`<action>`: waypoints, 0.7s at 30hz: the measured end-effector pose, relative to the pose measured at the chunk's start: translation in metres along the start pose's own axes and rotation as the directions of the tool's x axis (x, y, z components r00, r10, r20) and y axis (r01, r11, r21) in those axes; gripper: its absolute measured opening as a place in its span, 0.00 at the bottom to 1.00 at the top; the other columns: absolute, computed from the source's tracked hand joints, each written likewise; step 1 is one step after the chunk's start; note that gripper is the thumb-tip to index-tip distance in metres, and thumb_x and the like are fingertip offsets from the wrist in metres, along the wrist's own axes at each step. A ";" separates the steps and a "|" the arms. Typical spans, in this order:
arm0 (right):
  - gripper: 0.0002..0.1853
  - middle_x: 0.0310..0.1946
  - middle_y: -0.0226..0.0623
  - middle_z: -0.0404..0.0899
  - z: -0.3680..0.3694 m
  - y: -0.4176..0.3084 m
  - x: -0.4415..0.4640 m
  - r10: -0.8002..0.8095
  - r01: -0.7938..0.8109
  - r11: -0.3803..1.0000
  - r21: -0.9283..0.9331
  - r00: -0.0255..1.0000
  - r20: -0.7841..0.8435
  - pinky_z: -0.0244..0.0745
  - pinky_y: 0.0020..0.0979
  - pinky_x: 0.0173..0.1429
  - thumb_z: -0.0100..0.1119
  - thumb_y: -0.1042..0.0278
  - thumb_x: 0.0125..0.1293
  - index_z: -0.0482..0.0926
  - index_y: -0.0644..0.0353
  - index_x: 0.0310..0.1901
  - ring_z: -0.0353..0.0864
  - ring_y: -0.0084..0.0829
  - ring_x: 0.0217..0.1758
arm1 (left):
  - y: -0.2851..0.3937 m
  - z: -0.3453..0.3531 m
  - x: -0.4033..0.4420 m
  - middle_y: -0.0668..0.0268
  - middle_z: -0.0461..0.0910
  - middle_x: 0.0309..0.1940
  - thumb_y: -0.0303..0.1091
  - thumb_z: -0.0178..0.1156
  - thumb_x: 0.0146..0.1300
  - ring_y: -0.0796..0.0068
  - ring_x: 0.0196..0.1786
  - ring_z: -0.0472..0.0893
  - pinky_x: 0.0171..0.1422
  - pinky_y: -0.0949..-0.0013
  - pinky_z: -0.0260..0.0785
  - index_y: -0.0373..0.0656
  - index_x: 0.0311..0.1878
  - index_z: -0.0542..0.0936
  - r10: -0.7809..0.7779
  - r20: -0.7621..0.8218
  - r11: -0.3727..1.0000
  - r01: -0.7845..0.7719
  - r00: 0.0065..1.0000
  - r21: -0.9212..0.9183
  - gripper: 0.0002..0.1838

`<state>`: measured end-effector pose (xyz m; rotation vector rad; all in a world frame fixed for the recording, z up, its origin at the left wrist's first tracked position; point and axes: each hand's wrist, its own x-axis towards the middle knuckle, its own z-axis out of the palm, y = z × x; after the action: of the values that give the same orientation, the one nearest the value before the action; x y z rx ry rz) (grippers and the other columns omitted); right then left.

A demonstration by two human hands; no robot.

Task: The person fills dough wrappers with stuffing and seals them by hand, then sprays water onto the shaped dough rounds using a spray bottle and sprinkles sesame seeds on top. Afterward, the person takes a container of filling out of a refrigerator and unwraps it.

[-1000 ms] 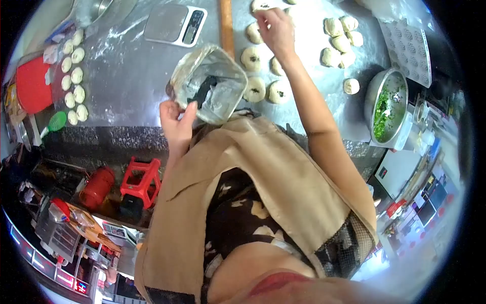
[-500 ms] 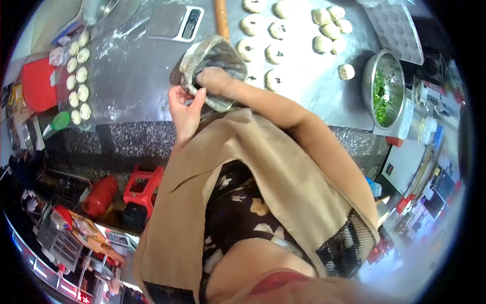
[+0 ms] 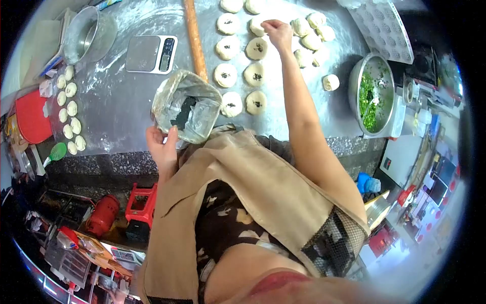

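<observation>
My left hand (image 3: 164, 149) grips the rim of an open plastic bag (image 3: 205, 109) with dark seeds (image 3: 185, 112) at its bottom. Over the dough rounds my right hand (image 3: 279, 34) hovers, its fingers pinched; what they hold is too small to make out. Below the fingertips is a round (image 3: 257, 25) partly covered by them. Two columns of flattened dough rounds lie on the metal table, and several carry dark seeds in the middle, such as the one nearest me (image 3: 256, 103). Plainer dough pieces (image 3: 311, 40) cluster to the right of my hand.
A rolling pin (image 3: 195, 45) and a white scale (image 3: 143, 53) lie beyond the bag. At right stand a steel bowl of chopped greens (image 3: 372, 96) and a patterned tray (image 3: 382, 31). Small dough balls (image 3: 72, 108) line the left, near a red board (image 3: 33, 116).
My right hand went from over the rounds into the bag, then came out and back over the rounds. The view has shifted, and my left hand still holds the bag.
</observation>
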<state>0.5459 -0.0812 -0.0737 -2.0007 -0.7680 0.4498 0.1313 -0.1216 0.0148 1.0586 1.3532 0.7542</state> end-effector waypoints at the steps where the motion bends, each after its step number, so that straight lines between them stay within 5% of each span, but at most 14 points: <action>1: 0.08 0.24 0.39 0.83 -0.001 0.007 0.012 0.002 -0.004 0.999 -0.038 0.999 -0.035 0.74 0.28 0.33 0.65 0.64 0.52 0.85 0.59 0.32 0.80 0.27 0.25 | 0.002 0.001 0.000 0.63 0.74 0.38 0.23 0.61 0.56 0.77 0.39 0.74 0.41 0.73 0.70 0.37 0.44 0.66 0.001 -0.005 1.000 -0.001 1.000 0.007 0.15; 3: 0.08 0.26 0.41 0.82 0.008 0.024 0.026 -0.049 0.043 0.989 -0.142 0.998 -0.040 0.75 0.30 0.35 0.63 0.64 0.53 0.85 0.57 0.31 0.81 0.33 0.27 | 0.002 0.002 0.000 0.63 0.74 0.38 0.23 0.61 0.56 0.76 0.39 0.74 0.42 0.73 0.69 0.37 0.43 0.66 -0.006 -0.021 1.000 0.007 1.000 0.020 0.15; 5: 0.08 0.28 0.43 0.82 0.021 0.045 0.030 -0.414 0.390 0.800 -0.455 0.909 0.051 0.75 0.31 0.37 0.62 0.64 0.54 0.85 0.56 0.32 0.81 0.37 0.29 | 0.002 0.002 0.000 0.64 0.74 0.37 0.23 0.61 0.55 0.76 0.39 0.74 0.44 0.73 0.67 0.38 0.43 0.67 -0.020 -0.043 0.999 0.021 0.999 0.038 0.15; 7: 0.07 0.30 0.42 0.81 0.014 0.030 0.030 -0.407 0.389 0.781 -0.489 0.910 0.073 0.75 0.30 0.38 0.62 0.64 0.54 0.85 0.56 0.32 0.81 0.37 0.29 | 0.012 0.007 0.001 0.65 0.74 0.36 0.24 0.61 0.55 0.77 0.39 0.73 0.44 0.73 0.67 0.38 0.42 0.67 -0.041 -0.057 0.998 0.044 0.997 0.053 0.14; 9: 0.07 0.29 0.42 0.82 0.006 0.019 0.036 -0.251 0.217 0.952 -0.215 0.958 -0.141 0.75 0.30 0.38 0.63 0.64 0.54 0.84 0.56 0.33 0.81 0.35 0.29 | 0.014 0.007 0.002 0.65 0.74 0.36 0.24 0.61 0.55 0.78 0.39 0.73 0.44 0.74 0.66 0.39 0.41 0.67 -0.059 -0.079 0.996 0.065 0.995 0.065 0.14; 11: 0.07 0.28 0.41 0.82 -0.001 0.006 0.046 -0.148 0.127 0.984 -0.123 0.973 -0.179 0.75 0.30 0.37 0.63 0.65 0.54 0.84 0.57 0.33 0.82 0.33 0.29 | 0.009 0.003 0.006 0.68 0.73 0.34 0.25 0.61 0.54 0.81 0.37 0.71 0.42 0.75 0.65 0.40 0.40 0.67 -0.026 -0.055 0.995 0.031 0.998 0.098 0.14; 17: 0.07 0.30 0.41 0.81 0.034 0.014 0.090 -0.300 0.283 0.950 -0.132 0.945 -0.133 0.74 0.34 0.43 0.62 0.67 0.52 0.84 0.57 0.33 0.80 0.40 0.34 | 0.015 0.006 0.010 0.71 0.70 0.31 0.27 0.62 0.52 0.83 0.32 0.67 0.38 0.77 0.61 0.41 0.37 0.67 -0.027 -0.086 0.990 0.038 0.996 0.134 0.13; 19: 0.07 0.32 0.41 0.80 0.047 0.024 0.095 -0.424 0.384 0.863 -0.328 0.904 -0.055 0.74 0.36 0.44 0.60 0.68 0.53 0.84 0.56 0.33 0.79 0.42 0.37 | 0.008 0.001 0.011 0.72 0.69 0.30 0.27 0.62 0.52 0.83 0.32 0.66 0.37 0.77 0.60 0.41 0.37 0.67 -0.016 -0.101 0.987 0.031 0.995 0.155 0.13; 21: 0.07 0.34 0.41 0.79 0.051 0.030 0.099 -0.407 0.360 0.871 -0.334 0.909 -0.083 0.74 0.37 0.45 0.59 0.68 0.54 0.85 0.55 0.33 0.78 0.42 0.39 | 0.006 -0.001 0.011 0.72 0.68 0.29 0.27 0.62 0.52 0.84 0.32 0.66 0.37 0.77 0.60 0.41 0.36 0.67 -0.009 -0.115 0.984 0.029 0.993 0.177 0.13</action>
<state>0.6001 0.0061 -0.1268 -2.0669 -1.1691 -0.0650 0.1320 -0.1090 0.0163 1.1559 1.5490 0.6972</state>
